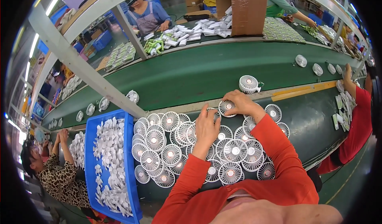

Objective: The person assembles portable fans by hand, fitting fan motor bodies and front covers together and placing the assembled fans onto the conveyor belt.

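Observation:
Both of my red-sleeved arms reach over a spread of round white fan grilles [171,154] with spoked faces, many of them overlapping on the dark bench. My right hand [243,104] has its thumb and fingers curled around the rim of one fan grille [227,108] by the belt's near edge. Close beside it, my left hand [205,128] is closed at the edge of another fan grille [215,114], which its fingers partly cover. Just beyond my right hand, a white round fan head [248,84] rests on the green conveyor belt [191,75].
A blue bin [90,160] of white fan blades stands left of the grilles. A slanting metal post [89,69] rises beside it. More fan heads [301,60] lie along the belt. Co-workers sit at both sides and across, near a cardboard box [248,13] and piled white parts.

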`<state>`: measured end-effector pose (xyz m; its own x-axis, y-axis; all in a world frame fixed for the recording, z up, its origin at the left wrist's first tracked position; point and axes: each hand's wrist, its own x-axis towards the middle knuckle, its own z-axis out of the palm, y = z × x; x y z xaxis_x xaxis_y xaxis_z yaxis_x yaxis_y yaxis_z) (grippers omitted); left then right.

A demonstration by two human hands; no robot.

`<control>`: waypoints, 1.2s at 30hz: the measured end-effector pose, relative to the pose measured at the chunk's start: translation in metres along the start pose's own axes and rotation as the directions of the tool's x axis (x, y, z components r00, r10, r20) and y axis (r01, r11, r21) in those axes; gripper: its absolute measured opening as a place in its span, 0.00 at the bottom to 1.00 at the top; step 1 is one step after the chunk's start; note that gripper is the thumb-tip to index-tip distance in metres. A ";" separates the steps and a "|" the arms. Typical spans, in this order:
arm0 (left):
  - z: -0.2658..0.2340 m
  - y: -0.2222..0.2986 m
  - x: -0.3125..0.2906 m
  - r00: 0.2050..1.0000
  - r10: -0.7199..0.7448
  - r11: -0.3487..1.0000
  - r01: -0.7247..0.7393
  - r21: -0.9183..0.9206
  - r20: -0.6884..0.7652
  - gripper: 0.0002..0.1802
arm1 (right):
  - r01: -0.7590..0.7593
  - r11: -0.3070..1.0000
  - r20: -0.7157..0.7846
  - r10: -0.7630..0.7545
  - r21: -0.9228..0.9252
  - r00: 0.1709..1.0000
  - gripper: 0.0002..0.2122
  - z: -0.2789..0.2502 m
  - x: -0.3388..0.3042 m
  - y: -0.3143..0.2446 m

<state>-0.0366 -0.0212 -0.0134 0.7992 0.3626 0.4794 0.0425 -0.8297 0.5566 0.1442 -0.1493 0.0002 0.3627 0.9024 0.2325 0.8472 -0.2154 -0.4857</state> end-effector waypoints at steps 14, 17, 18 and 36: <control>0.002 0.000 -0.001 1.000 0.003 1.000 -0.003 0.016 -0.007 0.15 | -0.250 0.954 0.210 0.213 0.169 0.954 0.32 -0.051 -0.012 0.013; 0.003 0.003 0.000 1.000 0.014 1.000 -0.013 0.010 -0.018 0.15 | -0.316 0.948 -0.120 0.311 -0.026 0.943 0.33 -0.049 -0.018 0.038; 0.003 0.005 0.000 0.999 0.016 1.000 -0.015 0.018 -0.028 0.15 | -0.350 0.912 -0.294 0.281 -0.215 0.914 0.33 -0.044 -0.023 0.041; -0.063 -0.047 0.054 0.991 -0.093 0.987 0.105 0.120 -0.101 0.19 | -0.189 0.959 -0.119 0.167 -0.213 0.979 0.28 0.021 -0.005 0.014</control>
<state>-0.0332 0.0637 0.0288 0.7273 0.4792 0.4914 0.1977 -0.8318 0.5186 0.1460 -0.1484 -0.0256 0.5426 0.8028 0.2473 0.8262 -0.4568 -0.3299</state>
